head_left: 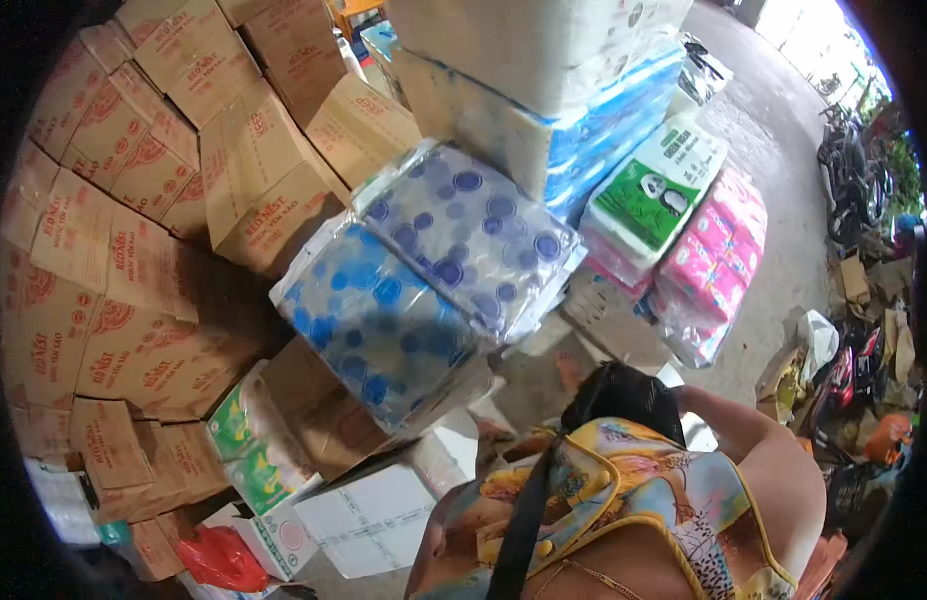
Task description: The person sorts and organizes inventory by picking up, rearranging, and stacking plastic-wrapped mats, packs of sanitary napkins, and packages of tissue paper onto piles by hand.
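My right arm [758, 430] bends inward beside a black bag [623, 395] at the front of my body. The hand at its end is hidden behind that bag. A black strap [523, 525] crosses my yellow patterned top [593, 480]. My left hand does not show. Closest in front are a clear plastic pack with blue dots [378, 320] and another with purple dots [468, 240], side by side over an open cardboard box [308, 400]. Below them lies a white carton [378, 515].
Brown printed cartons [148, 260] are stacked high at left. Ahead stand large blue-and-white wrapped packs [603, 130], a green-and-white pack [658, 185] and pink packs [713, 260]. A red plastic bag [223, 558] sits lower left. Mixed clutter [863, 370] and a motorbike [851, 175] line the right.
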Motion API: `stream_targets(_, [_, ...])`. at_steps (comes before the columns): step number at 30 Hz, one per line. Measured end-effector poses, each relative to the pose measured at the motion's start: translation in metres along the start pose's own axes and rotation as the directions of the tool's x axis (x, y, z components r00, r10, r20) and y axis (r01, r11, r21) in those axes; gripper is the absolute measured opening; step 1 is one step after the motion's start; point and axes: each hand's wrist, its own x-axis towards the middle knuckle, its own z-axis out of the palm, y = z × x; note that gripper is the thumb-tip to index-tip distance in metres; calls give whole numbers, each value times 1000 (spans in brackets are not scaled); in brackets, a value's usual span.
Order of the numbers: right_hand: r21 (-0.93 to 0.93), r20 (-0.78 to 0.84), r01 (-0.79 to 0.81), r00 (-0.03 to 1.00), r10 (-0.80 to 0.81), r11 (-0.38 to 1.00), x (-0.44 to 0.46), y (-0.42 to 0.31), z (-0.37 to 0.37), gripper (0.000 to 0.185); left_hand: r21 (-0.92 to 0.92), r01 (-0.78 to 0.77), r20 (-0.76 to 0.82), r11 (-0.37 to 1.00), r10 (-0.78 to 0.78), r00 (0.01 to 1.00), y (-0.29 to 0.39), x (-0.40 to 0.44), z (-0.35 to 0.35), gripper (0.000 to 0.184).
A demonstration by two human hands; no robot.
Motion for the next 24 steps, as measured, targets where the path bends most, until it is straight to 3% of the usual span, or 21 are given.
stream_targets(2, [-65, -12, -40, 999, 40, 997, -11, -8, -25, 35, 68, -9, -7, 998, 10, 1000, 5, 11, -9, 36])
stream_targets(5, [-134, -51, -21, 999, 14, 991, -27, -40, -58, 37, 296, -14, -144, 955, 60, 988, 17, 35, -39, 37])
stream_targets(6, [-144, -63, 27, 997, -36, 989, -34, -55, -66, 37, 266, 46, -294, 963, 36, 955, 24, 45, -47, 41])
stream_targets(7, [-155, -75, 74, 993, -87, 985, -40, -70, -75, 38, 432, 50, -408, 901, 146, 901, 48, 54, -56, 41])
stream_targets(9, [12, -19, 91, 996, -91, 996, -36, -95, -88, 38, 196, -271, -575, 943, 334, 747, 99, 74, -78, 33])
stream_targets(11, [103, 17, 86, 996, -89, 991, -28, -113, -94, 36, 111, -530, -664, 841, 459, 590, 121, 108, -87, 27])
stream_targets(12, [136, 4, 107, 994, -108, 985, -22, -120, -94, 41, 109, -541, -663, 834, 466, 586, 149, 110, -93, 27])
stream_targets(14, [165, -14, 128, 992, -127, 978, -13, -138, -92, 46, -52, -292, -595, 955, 206, 777, 215, 95, -107, 22])
stream_targets(15, [186, -15, 231, 973, -232, 955, -14, -151, -88, 47, -51, -299, -594, 953, 212, 776, 217, 110, -107, 22])
stream_targets(16, [204, -18, 329, 943, -332, 922, -16, -161, -85, 47, 1, -398, -605, 918, 317, 730, 215, 129, -104, 21])
stream_targets(17, [201, -25, 325, 945, -327, 924, -14, -169, -82, 47, 51, -490, -611, 870, 415, 674, 213, 149, -99, 20])
stream_targets(18, [190, -40, 351, 936, -350, 917, -12, -174, -77, 48, 44, -496, -609, 867, 417, 675, 208, 177, -92, 20])
stream_targets(19, [179, -52, 375, 927, -372, 909, -11, -176, -73, 48, -25, -858, -628, 513, 660, 413, 210, 201, -85, 20])
stream_targets(21, [144, -68, 392, 920, -386, 908, -11, -174, -66, 52, -71, -997, -682, 20, 729, 63, 208, 222, -68, 20])
stream_targets(22, [111, -82, 423, 906, -416, 899, -9, -172, -64, 56, -135, -932, -663, 336, 668, 337, 225, 195, -68, 20])
stream_targets(23, [98, -79, 423, 906, -417, 901, -6, -167, -62, 56, -188, -767, -627, 613, 526, 575, 234, 179, -65, 20])
stream_targets(24, [90, -71, 430, 903, -424, 899, -4, -161, -60, 56, -183, -773, -634, 608, 528, 565, 230, 181, -58, 20])
